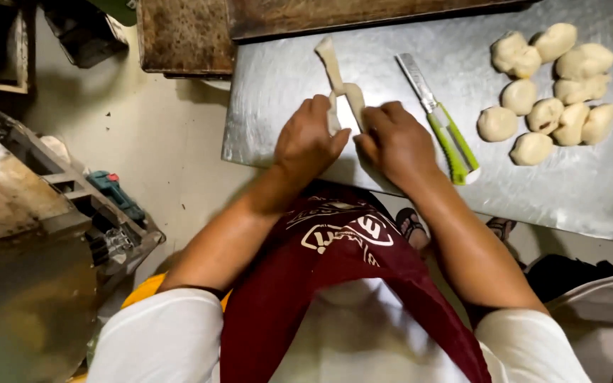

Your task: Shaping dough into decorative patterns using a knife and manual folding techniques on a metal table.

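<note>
Nearest you, at 6 o'clock, a dark red apron (335, 284) hangs over your white shirt; both forearms reach forward from it to the metal bench (576, 191).

1. Check your left hand (308, 138). It sits at the near edge of the bench, fingers curled and closed on the near end of the dough strip (342, 89). The thumb points toward 3 o'clock.
2. Check your right hand (396, 142). It lies just beside the left, knuckles up, fingers closed on the same end of the strip. The 2 hands almost touch.
3. Locate the dough strip. It runs from between your hands toward 12 o'clock, thin and pale, lying on the bench, with its far tip near the rusty tray (182, 35).
4. To shape well, keep pressure even across both hands and keep the strip flat on the bench; uneven pinching would likely thin it in 1 spot.
5. Note the scraper (440, 120) with the green handle at 1 o'clock of your right hand, near but apart from it. Keep your wrist off its blade.
6. Note the heap of dough balls (548, 92), about 10 pieces, at 2 o'clock, well apart from your hands.

On the floor at 9 o'clock lies a teal power tool (115, 193).
</note>
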